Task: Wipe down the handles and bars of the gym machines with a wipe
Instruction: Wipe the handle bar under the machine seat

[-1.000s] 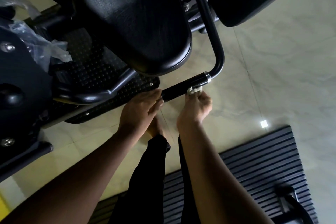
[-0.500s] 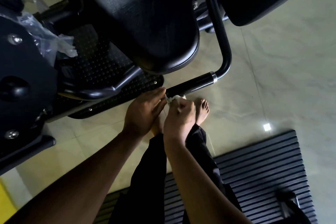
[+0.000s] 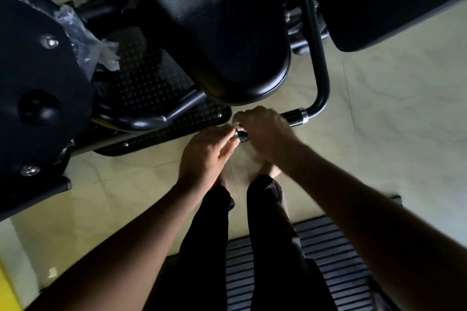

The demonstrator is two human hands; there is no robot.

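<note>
Left hand (image 3: 207,156) and right hand (image 3: 265,131) meet at the free end of the handle (image 3: 294,118), centre frame.
The left hand's fingers reach to the end cap, but I cannot tell whether they pinch it or only touch it. The right hand curls round the grip, and the wipe is hidden, presumably beneath it. A bunched wipe could slip out, or the stroke could stop short of the chrome collar (image 3: 304,114) and the bent bar (image 3: 321,63) toward the upper right.

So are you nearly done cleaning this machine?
Not yet. I can't tell what's already clean. Right now the right hand grips the handle and the left hand pinches its end; no wipe shows. The curved bar and frame tube remain.
</note>
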